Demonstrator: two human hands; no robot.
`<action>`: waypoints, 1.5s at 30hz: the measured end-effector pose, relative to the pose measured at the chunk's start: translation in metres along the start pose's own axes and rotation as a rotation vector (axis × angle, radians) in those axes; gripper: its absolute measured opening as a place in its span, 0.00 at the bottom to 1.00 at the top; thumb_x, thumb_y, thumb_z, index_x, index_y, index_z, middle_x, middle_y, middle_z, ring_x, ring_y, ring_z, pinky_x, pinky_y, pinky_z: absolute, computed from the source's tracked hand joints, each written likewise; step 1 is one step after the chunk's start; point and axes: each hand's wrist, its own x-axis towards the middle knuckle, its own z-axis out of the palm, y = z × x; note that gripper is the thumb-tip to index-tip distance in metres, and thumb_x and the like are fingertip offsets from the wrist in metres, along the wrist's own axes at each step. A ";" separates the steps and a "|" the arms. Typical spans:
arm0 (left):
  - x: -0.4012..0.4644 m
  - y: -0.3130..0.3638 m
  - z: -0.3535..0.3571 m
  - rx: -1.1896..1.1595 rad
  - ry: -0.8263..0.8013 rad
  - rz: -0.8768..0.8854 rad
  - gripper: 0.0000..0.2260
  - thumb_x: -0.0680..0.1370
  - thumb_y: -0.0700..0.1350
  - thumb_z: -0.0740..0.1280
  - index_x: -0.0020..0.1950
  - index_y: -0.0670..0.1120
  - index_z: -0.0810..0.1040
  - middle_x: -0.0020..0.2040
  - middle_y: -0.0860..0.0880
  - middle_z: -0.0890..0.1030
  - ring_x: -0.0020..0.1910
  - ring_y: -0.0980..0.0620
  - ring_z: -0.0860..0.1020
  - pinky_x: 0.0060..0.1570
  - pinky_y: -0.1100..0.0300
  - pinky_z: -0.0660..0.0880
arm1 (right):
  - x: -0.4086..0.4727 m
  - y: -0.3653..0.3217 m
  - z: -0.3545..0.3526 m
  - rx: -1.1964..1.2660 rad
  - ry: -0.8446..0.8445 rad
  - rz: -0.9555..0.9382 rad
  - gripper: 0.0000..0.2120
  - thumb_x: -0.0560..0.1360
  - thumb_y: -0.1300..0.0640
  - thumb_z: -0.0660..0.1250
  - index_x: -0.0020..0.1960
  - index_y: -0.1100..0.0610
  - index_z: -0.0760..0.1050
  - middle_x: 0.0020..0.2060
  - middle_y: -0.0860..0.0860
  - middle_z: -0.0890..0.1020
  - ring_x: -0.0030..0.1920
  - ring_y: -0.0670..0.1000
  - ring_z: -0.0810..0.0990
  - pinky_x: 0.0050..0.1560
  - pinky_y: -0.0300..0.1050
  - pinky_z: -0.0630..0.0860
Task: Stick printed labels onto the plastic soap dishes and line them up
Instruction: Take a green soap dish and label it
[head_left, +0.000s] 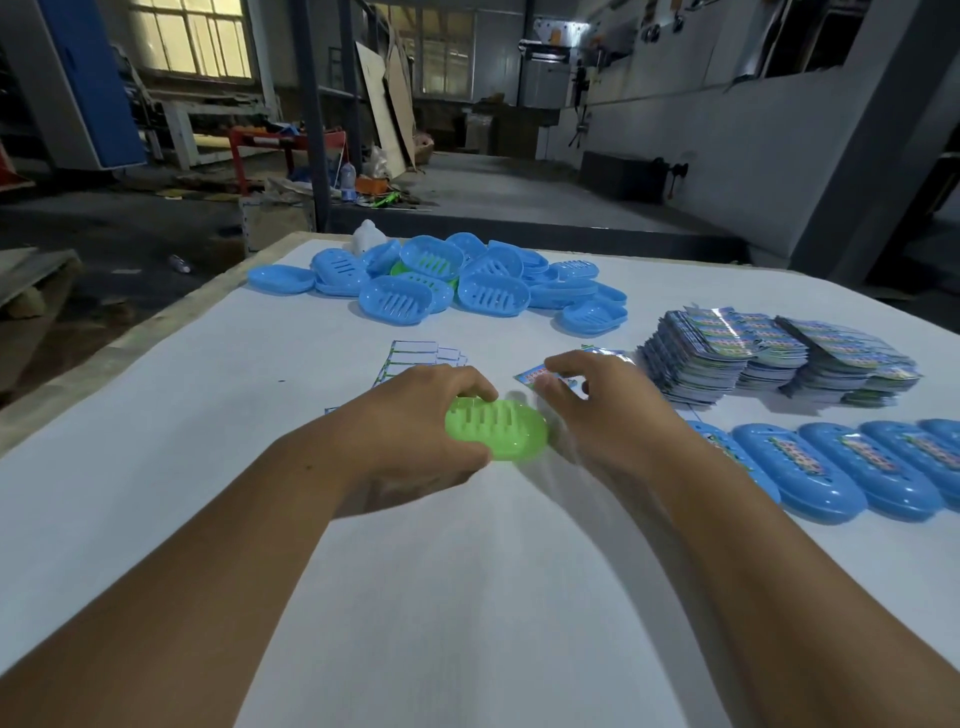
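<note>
L hand (415, 415) grips the green slotted oval plastic soap dish (496, 428) on the white surface (208, 415) – long axis roughly L-R – while R hand (587, 395), just beside its right end, pinches a printed label (535, 375).

- A broad desk covered in white sheeting (156, 467) fills the lower part of the frame, its pale wooden edge showing along the left side.
- A small white plastic object (368, 235) sits at the desk's far edge, upper centre; its shape is unclear.
- A bright, multi-paned window (189, 39) glows in the upper left.
- A tall blue and grey cabinet (85, 78) stands at the far upper left.
- A red metal frame (270, 143) stands on the floor left of centre.
- Leaning wooden boards (387, 104) rest upright at top centre.
- A grey raised concrete platform (519, 192) stretches across the middle distance.
- A clear plastic bottle (180, 264) lies on the dark floor at left.
</note>
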 end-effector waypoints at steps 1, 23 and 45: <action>0.000 0.000 0.000 0.004 -0.012 -0.012 0.24 0.66 0.57 0.72 0.61 0.66 0.73 0.55 0.62 0.76 0.53 0.63 0.75 0.52 0.59 0.76 | 0.001 0.001 0.000 -0.054 0.016 0.014 0.19 0.81 0.47 0.63 0.69 0.51 0.76 0.66 0.49 0.80 0.66 0.53 0.75 0.66 0.47 0.70; 0.005 -0.003 0.000 0.072 -0.040 0.036 0.23 0.70 0.66 0.70 0.62 0.66 0.71 0.61 0.60 0.74 0.59 0.58 0.72 0.58 0.56 0.73 | 0.012 0.004 -0.002 -0.087 -0.107 0.285 0.21 0.73 0.47 0.72 0.64 0.50 0.77 0.58 0.48 0.80 0.61 0.55 0.77 0.56 0.44 0.73; 0.011 0.006 0.007 -0.561 0.332 -0.075 0.08 0.76 0.54 0.72 0.47 0.51 0.84 0.42 0.56 0.85 0.41 0.63 0.81 0.45 0.63 0.75 | 0.010 -0.019 -0.017 0.908 -0.102 0.208 0.06 0.75 0.64 0.71 0.43 0.58 0.85 0.43 0.56 0.88 0.40 0.50 0.84 0.45 0.44 0.82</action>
